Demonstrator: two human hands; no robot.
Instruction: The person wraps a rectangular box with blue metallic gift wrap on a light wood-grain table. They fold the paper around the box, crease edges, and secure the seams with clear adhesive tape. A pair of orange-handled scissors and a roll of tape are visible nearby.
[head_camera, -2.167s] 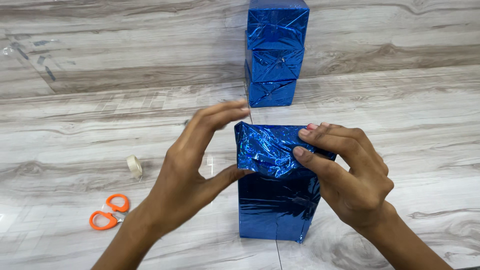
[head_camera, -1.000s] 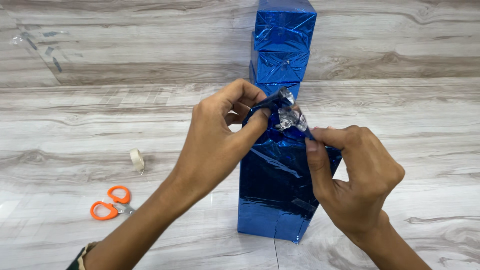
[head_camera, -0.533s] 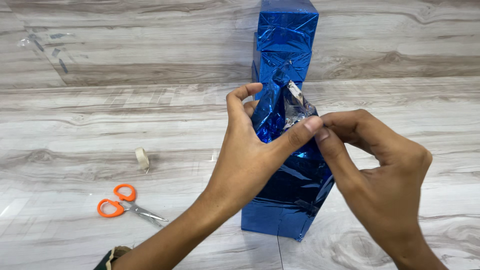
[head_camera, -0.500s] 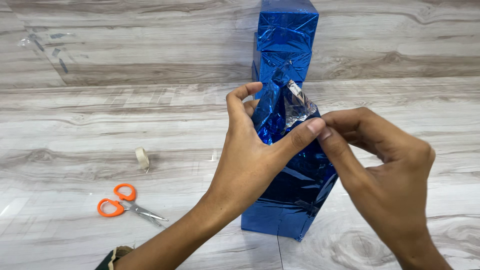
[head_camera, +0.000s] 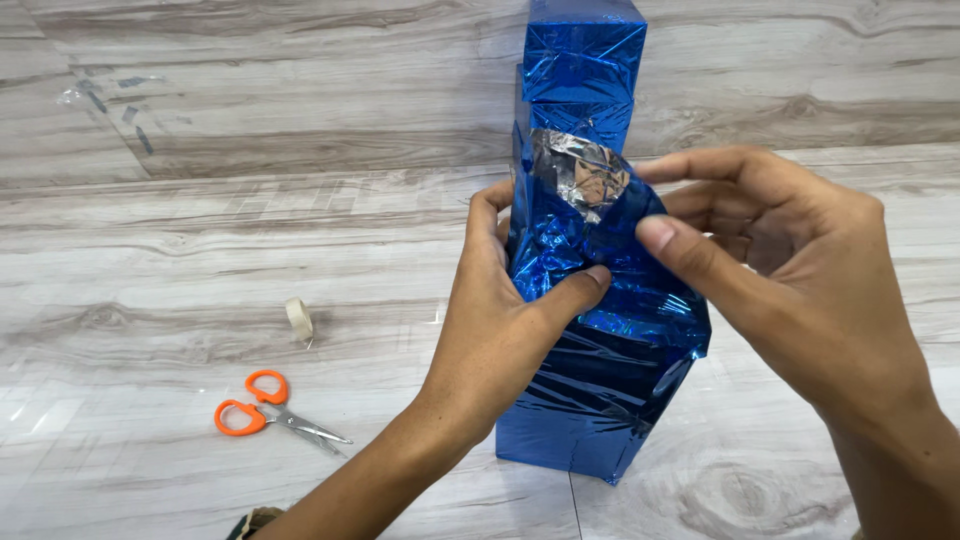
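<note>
Upright box (head_camera: 600, 390) in crinkled shiny blue foil, silver-backed flap raised, both hands (head_camera: 500, 320) gripping wrap

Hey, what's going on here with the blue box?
A person is folding shiny blue foil wrap over the top end of an upright box. The left hand presses the wrap against the side while the right hand pinches the flap. Wrapped blue boxes stand stacked behind; orange scissors and a tape roll lie left.
</note>
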